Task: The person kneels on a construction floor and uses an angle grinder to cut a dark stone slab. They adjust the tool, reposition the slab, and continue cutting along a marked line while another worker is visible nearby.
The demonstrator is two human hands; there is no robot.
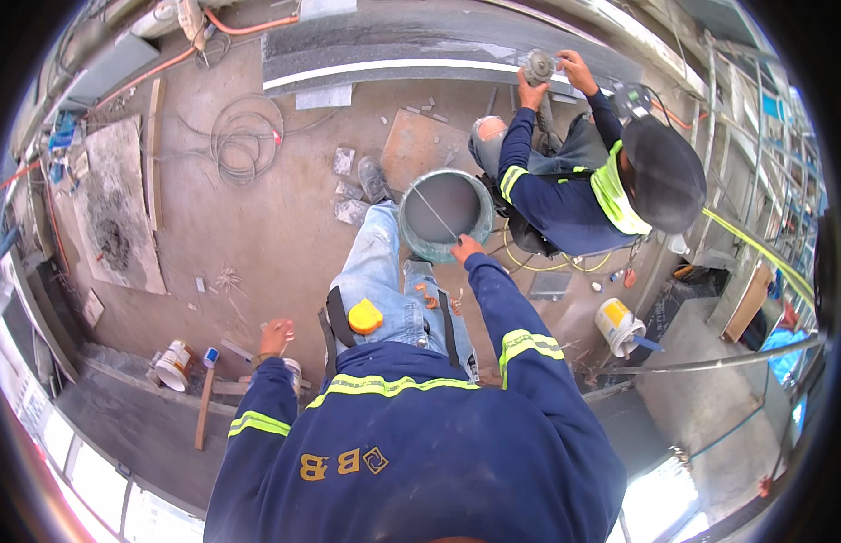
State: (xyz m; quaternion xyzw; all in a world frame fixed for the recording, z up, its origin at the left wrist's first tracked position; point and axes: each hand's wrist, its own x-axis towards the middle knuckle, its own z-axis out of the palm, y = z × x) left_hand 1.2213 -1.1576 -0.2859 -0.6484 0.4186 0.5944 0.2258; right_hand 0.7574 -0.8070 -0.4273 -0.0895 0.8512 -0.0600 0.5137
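Note:
My right hand (466, 250) is closed at the near rim of a round green-grey bucket (408, 231). A thin wire handle (434, 211) runs from this hand across the bucket's mouth to the far left of the rim. Smooth grey stuff (446, 204) shows inside. My left hand (276, 338) hangs out to the left above the floor, fingers loosely apart, holding nothing visible. A yellow tape measure (365, 316) sits at my waist, over my jeans. The bucket stands between my legs and a crouching co-worker.
At the right, the co-worker (574, 213) holds an angle grinder (538, 67) at a long grey slab (393, 50). Coiled cable (246, 140) and broken blocks (351, 211) lie ahead. White buckets (174, 365) (617, 324) stand on both sides. A wooden-handled tool (206, 398) leans at the left.

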